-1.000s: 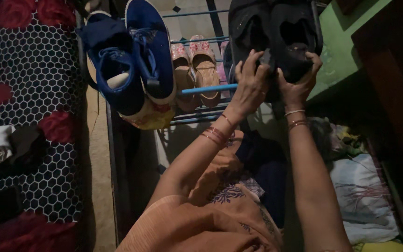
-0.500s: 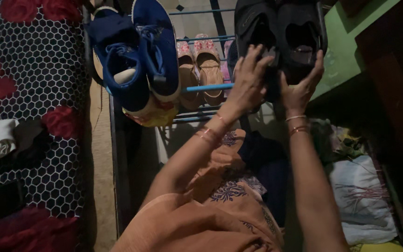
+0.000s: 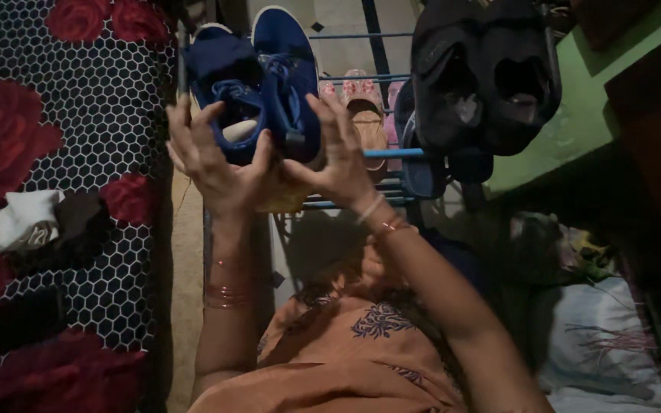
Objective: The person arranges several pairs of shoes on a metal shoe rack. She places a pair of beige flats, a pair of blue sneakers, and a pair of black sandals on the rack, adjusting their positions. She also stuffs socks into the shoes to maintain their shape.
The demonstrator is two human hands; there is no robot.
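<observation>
Here both hands, left hand and right hand, grasp the blue shoes on the rack.

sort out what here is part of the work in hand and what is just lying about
In hand:
- blue shoes, gripped from both sides
- left hand
- right hand
- rack that the shoes sit on

Lying about:
- black shoes on the rack
- pink sandals
- white cloth on the patterned cover
- pale bag
</observation>
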